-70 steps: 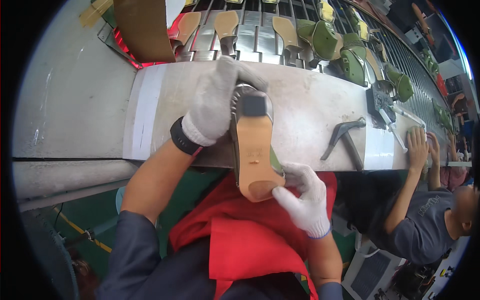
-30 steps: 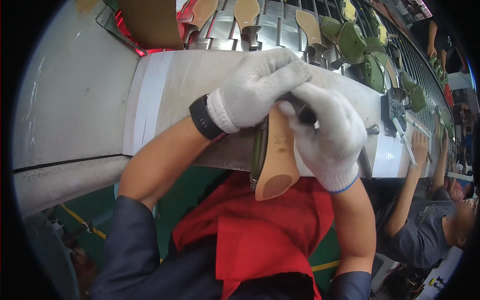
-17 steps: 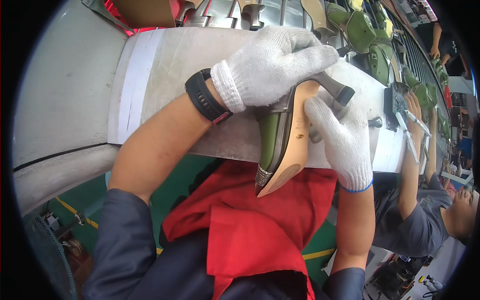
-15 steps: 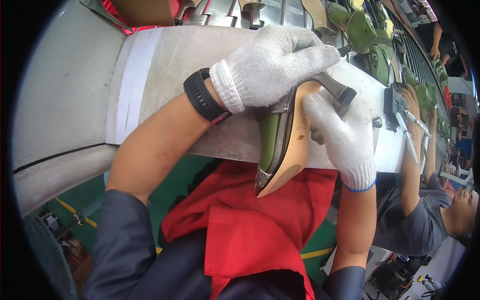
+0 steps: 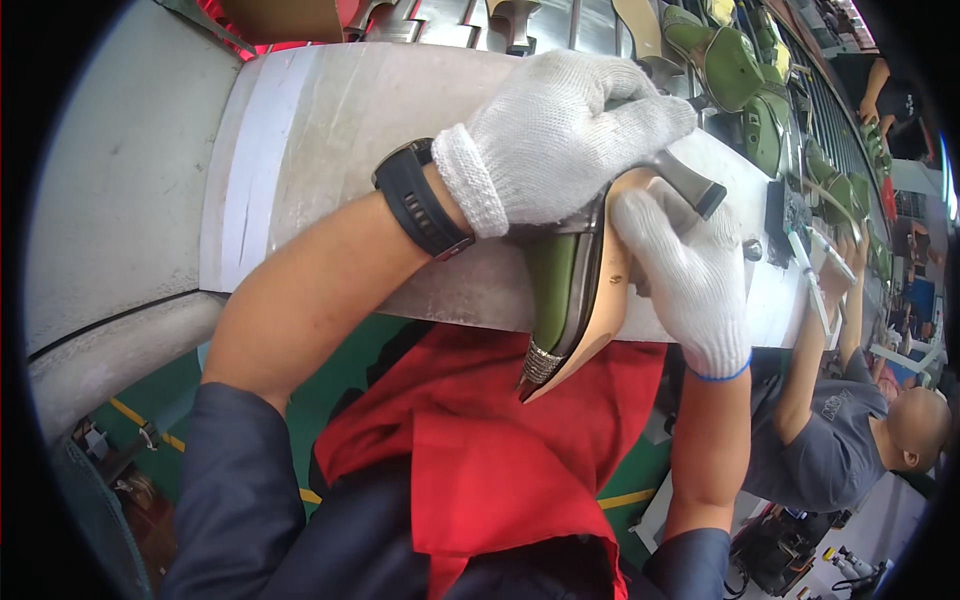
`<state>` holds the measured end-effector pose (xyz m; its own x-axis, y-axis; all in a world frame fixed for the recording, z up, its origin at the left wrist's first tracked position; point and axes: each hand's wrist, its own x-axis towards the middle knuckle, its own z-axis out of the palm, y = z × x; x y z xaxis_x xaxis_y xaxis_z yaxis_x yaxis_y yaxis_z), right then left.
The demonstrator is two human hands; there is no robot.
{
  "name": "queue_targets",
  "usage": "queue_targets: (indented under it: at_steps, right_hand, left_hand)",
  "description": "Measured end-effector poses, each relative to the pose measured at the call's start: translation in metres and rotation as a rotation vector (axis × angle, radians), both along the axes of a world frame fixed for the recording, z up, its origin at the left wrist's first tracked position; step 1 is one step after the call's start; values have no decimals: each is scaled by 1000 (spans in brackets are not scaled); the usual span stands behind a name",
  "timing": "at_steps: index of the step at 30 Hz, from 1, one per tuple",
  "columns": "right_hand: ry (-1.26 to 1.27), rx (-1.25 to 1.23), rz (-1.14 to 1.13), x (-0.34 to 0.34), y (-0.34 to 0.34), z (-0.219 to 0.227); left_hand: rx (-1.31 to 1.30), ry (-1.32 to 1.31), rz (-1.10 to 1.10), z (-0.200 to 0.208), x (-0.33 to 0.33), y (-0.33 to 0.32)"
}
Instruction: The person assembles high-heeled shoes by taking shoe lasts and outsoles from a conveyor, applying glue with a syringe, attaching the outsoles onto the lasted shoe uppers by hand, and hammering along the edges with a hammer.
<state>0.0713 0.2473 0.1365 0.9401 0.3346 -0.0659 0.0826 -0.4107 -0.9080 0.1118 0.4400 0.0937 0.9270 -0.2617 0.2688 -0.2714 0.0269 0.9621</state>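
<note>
A green pointed-toe high-heeled shoe (image 5: 606, 292) lies across both hands, its tan sole facing right and its toe pointing down toward me. A sparkling silver band (image 5: 541, 364) rings the toe, and the dark heel (image 5: 697, 188) sticks out to the right. My left hand (image 5: 575, 135), in a white knit glove, is closed over the back part of the shoe; some fingertips are hidden. My right hand (image 5: 690, 270), gloved too, grips the shoe from the right with its thumb against the sole, its other fingers partly hidden.
Under the hands is a pale, worn work surface (image 5: 350, 120). Beyond it, several green shoes (image 5: 730, 70) stand on a metal rack or conveyor running to the right. White clip-like parts (image 5: 812, 265) lie at the surface's right end, near a co-worker (image 5: 830, 430) in grey. A red apron (image 5: 480, 440) covers my lap.
The shoe has shifted slightly right and turned a little, its toe moving down. My left hand has moved slightly right with it. The co-worker's arms are lower.
</note>
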Motion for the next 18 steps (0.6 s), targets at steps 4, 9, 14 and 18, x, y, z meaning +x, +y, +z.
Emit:
queue_targets:
  at_steps: [4, 9, 14, 18]
  right_hand:
    - [327, -230, -5, -4, -9, 27]
    - [230, -130, 1, -7, -4, 27]
    - [234, -192, 4, -5, -2, 27]
    - [174, -25, -23, -9, 2, 21]
  left_hand:
    - [-20, -33, 41, -8, 2, -5]
    - [-20, -37, 84, -5, -1, -7]
    - [-51, -12, 82, -8, -2, -10]
    - [-26, -43, 103, -9, -1, -11]
